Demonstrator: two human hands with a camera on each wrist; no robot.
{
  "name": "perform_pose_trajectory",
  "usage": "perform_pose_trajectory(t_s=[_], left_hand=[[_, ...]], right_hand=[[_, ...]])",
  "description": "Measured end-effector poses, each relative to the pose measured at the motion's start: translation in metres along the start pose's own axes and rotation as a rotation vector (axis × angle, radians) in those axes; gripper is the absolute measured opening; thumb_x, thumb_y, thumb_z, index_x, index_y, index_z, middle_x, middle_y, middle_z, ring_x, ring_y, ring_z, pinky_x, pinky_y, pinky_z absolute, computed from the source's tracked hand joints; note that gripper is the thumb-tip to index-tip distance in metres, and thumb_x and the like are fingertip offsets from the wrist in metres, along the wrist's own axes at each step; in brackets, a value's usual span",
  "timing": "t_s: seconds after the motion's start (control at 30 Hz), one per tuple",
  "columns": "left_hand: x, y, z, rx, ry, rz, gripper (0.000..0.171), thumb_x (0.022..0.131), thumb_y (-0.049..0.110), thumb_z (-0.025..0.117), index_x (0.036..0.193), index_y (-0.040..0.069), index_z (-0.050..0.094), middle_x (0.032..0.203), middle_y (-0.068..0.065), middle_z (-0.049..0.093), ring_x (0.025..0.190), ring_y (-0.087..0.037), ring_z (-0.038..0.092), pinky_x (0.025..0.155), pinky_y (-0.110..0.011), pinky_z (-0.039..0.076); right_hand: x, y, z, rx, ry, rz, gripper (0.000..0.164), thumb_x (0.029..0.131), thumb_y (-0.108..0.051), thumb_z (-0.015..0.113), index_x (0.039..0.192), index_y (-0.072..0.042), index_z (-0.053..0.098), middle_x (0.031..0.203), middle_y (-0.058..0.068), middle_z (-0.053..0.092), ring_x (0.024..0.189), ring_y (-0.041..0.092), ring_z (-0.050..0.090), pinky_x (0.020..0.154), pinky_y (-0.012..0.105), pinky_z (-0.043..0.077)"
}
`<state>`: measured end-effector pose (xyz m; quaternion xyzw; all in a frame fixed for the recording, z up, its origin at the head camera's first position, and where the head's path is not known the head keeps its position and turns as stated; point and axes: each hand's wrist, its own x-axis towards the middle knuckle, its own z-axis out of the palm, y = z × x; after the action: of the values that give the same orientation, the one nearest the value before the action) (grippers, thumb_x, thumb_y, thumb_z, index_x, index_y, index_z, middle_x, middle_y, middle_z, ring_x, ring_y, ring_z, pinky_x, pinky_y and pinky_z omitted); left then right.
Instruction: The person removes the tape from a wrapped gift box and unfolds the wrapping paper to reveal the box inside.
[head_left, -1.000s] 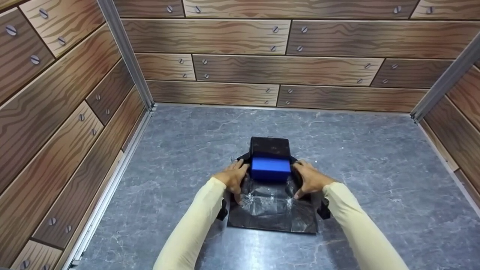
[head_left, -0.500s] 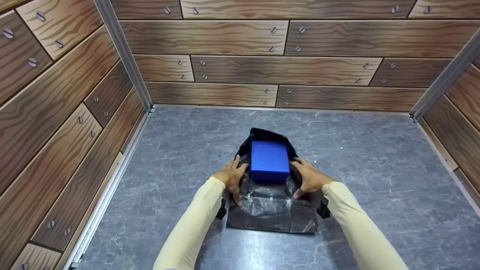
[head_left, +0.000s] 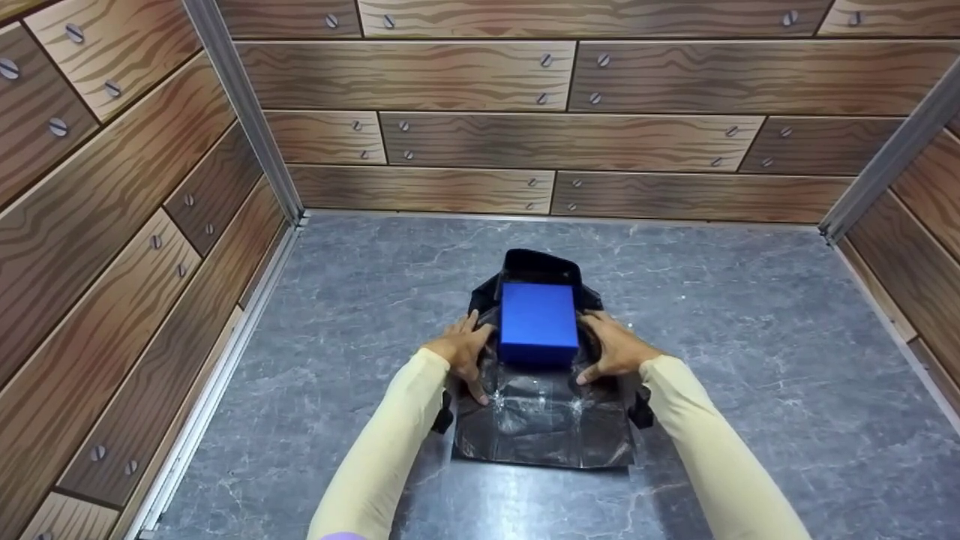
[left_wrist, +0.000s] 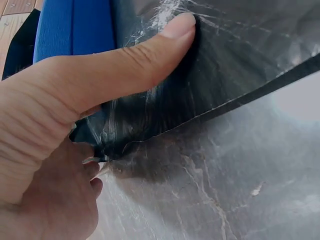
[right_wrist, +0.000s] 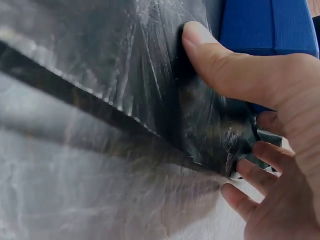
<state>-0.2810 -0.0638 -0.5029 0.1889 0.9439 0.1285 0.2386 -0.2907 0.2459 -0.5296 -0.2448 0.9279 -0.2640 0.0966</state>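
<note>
A blue rectangular box (head_left: 538,315) lies on a sheet of thin, shiny black plastic (head_left: 544,442), whose far part stands up behind it. At the box's left, my left hand (head_left: 461,352) holds the plastic's side, thumb on top and fingers by the outer edge. My right hand (head_left: 619,349) does likewise on the right. In the left wrist view the thumb (left_wrist: 140,65) lies across creased plastic near the blue wall. The right wrist view has the other thumb (right_wrist: 225,62) pressing the plastic, fingertips (right_wrist: 240,197) along its edge. Some fingers are partly hidden.
The grey marbled tabletop (head_left: 375,285) spreads around the plastic. Wood-patterned panels (head_left: 465,139) rise at the back and both sides, with metal posts (head_left: 251,112) at the corners. A dark wrist device (head_left: 641,409) sits below the right hand.
The black flap that covered the far part of the box has gone back and now stands behind it, baring the blue top. My right hand has shifted slightly left; the left barely moved.
</note>
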Motion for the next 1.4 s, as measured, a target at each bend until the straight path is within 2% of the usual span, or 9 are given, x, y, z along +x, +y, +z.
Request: perform_pose_trajectory(t_s=[0.17, 0.43, 0.67, 0.77, 0.87, 1.0, 1.13, 1.3, 1.4], left_hand=[[0.008, -0.003, -0.004, -0.011, 0.009, 0.019, 0.121, 0.062, 0.039, 0.098, 0.158, 0.013, 0.028, 0.168, -0.018, 0.004, 0.154, -0.038, 0.006, 0.124, -0.052, 0.015], [0.016, -0.008, -0.011, 0.003, 0.037, 0.031, 0.126, 0.063, 0.043, 0.097, 0.160, 0.010, 0.024, 0.168, -0.019, 0.010, 0.154, -0.037, 0.012, 0.124, -0.049, 0.017], [0.026, -0.007, -0.012, 0.013, 0.058, 0.066, 0.121, 0.067, 0.043, 0.095, 0.159, 0.006, 0.027, 0.167, -0.017, 0.017, 0.154, -0.034, 0.014, 0.124, -0.047, 0.017], [0.030, -0.006, -0.013, 0.001, 0.067, 0.079, 0.119, 0.068, 0.041, 0.095, 0.159, 0.004, 0.027, 0.167, -0.016, 0.017, 0.154, -0.035, 0.014, 0.124, -0.047, 0.016], [0.032, -0.005, -0.014, -0.021, 0.075, 0.095, 0.114, 0.071, 0.037, 0.094, 0.158, 0.004, 0.029, 0.167, -0.017, 0.018, 0.153, -0.036, 0.014, 0.124, -0.047, 0.016], [0.036, -0.006, -0.014, -0.039, 0.074, 0.089, 0.106, 0.075, 0.034, 0.092, 0.158, 0.008, 0.032, 0.167, -0.016, 0.019, 0.154, -0.035, 0.015, 0.124, -0.047, 0.015], [0.041, -0.006, -0.015, -0.033, 0.059, 0.080, 0.105, 0.076, 0.034, 0.091, 0.159, 0.009, 0.031, 0.167, -0.015, 0.019, 0.154, -0.033, 0.014, 0.124, -0.046, 0.015], [0.042, -0.005, -0.015, -0.026, 0.042, 0.084, 0.109, 0.075, 0.033, 0.091, 0.160, 0.008, 0.028, 0.166, -0.017, 0.019, 0.154, -0.032, 0.015, 0.125, -0.043, 0.015], [0.041, -0.004, -0.015, -0.013, 0.040, 0.090, 0.110, 0.075, 0.033, 0.092, 0.160, 0.007, 0.027, 0.166, -0.017, 0.020, 0.154, -0.032, 0.017, 0.125, -0.042, 0.016]], right_hand=[[0.005, -0.001, -0.002, -0.034, -0.007, 0.035, 0.113, 0.063, -0.034, 0.097, 0.147, 0.013, 0.037, 0.152, 0.037, 0.032, 0.138, 0.057, 0.032, 0.108, 0.074, 0.025], [0.012, 0.002, -0.008, -0.049, -0.017, 0.078, 0.113, 0.062, -0.038, 0.097, 0.148, 0.007, 0.039, 0.158, 0.034, 0.025, 0.142, 0.055, 0.028, 0.106, 0.073, 0.024], [0.015, 0.005, -0.007, -0.022, 0.034, 0.067, 0.112, 0.060, -0.033, 0.098, 0.147, 0.007, 0.040, 0.155, 0.035, 0.028, 0.140, 0.055, 0.032, 0.108, 0.074, 0.027], [0.015, 0.006, -0.004, 0.034, 0.094, 0.074, 0.099, 0.064, -0.025, 0.098, 0.140, 0.007, 0.044, 0.143, 0.034, 0.038, 0.128, 0.053, 0.045, 0.105, 0.067, 0.038], [0.015, 0.008, 0.001, 0.077, 0.159, 0.057, 0.078, 0.064, -0.017, 0.097, 0.123, 0.006, 0.052, 0.123, 0.026, 0.046, 0.110, 0.044, 0.054, 0.097, 0.059, 0.047], [0.017, 0.010, 0.004, 0.037, 0.172, 0.010, 0.064, 0.064, -0.017, 0.096, 0.110, 0.005, 0.058, 0.115, 0.022, 0.052, 0.107, 0.042, 0.055, 0.098, 0.058, 0.047], [0.020, 0.008, 0.001, -0.004, 0.119, 0.004, 0.071, 0.064, -0.019, 0.096, 0.118, 0.010, 0.060, 0.124, 0.027, 0.055, 0.118, 0.049, 0.053, 0.105, 0.060, 0.043], [0.022, 0.006, -0.002, -0.010, 0.055, 0.021, 0.084, 0.067, -0.020, 0.095, 0.129, 0.018, 0.052, 0.141, 0.037, 0.046, 0.131, 0.055, 0.043, 0.112, 0.062, 0.034], [0.020, 0.005, -0.003, -0.026, 0.033, 0.024, 0.090, 0.066, -0.024, 0.095, 0.131, 0.019, 0.050, 0.143, 0.038, 0.044, 0.133, 0.056, 0.041, 0.113, 0.063, 0.032]])
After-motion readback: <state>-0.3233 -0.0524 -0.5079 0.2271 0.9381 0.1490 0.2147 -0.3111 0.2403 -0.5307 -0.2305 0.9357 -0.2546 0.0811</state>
